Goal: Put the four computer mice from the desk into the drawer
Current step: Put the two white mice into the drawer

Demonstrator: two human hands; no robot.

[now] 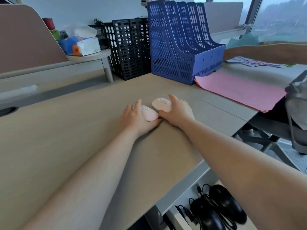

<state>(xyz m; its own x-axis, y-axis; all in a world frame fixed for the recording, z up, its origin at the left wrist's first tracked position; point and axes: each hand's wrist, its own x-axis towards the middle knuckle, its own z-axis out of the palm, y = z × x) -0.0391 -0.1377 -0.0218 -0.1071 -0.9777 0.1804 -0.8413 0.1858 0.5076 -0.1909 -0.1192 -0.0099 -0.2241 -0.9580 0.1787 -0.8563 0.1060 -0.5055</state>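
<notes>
Two pale mice lie side by side in the middle of the beige desk. My left hand is wrapped around the pinkish mouse, fingers on its left side and thumb under its near end. My right hand grips the white mouse from the right, thumb at its near edge. Both mice rest on the desk. Below the desk's front edge the drawer stands open at the lower right. Inside it lie two black wired mice with tangled cables.
A blue file rack and black mesh holders stand at the back. Pink paper lies to the right. A tissue box sits on a small shelf at left. Another person's arm reaches across the far right, by an office chair.
</notes>
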